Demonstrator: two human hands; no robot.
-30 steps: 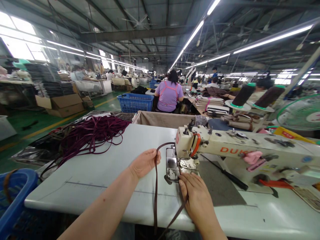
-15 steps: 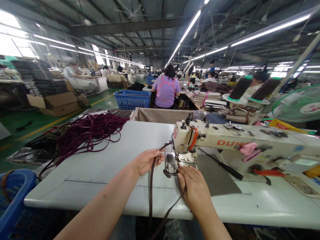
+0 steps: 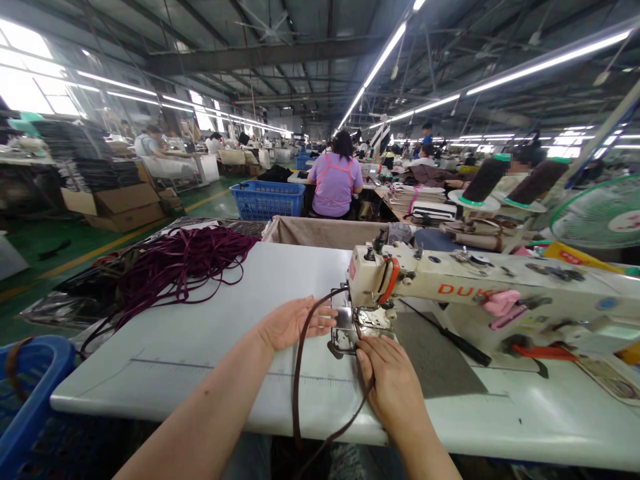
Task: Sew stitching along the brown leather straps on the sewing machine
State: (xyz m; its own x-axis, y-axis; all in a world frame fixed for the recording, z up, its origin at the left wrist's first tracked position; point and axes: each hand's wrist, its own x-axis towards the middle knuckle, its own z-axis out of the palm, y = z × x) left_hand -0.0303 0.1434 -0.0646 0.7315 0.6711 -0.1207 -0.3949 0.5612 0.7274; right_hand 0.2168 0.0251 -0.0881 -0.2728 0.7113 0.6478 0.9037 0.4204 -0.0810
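A long, narrow dark brown strap (image 3: 299,373) runs from the needle area of the sewing machine (image 3: 380,277), bends down over the table's front edge and returns to my right hand (image 3: 393,377). My right hand lies at the front of the metal needle plate (image 3: 373,319), fingers closed over the strap, which comes out below the thumb. To the left of the plate is my left hand (image 3: 295,325), its fingers stretched out and apart. The strap passes across that palm without being gripped. Fingertips of the left hand reach the plate's left edge.
A heap of maroon straps (image 3: 185,267) lies at the table's left end. Blue baskets (image 3: 37,380) (image 3: 267,200) stand lower left and ahead. A black-handled tool (image 3: 463,343) rests under the machine arm. A green fan (image 3: 600,210) is at right. A co-worker (image 3: 336,177) sits ahead.
My left hand has let go of the strap, its fingers opening out from a pinch. The strap's loop now bows further left. My right hand stays at the plate.
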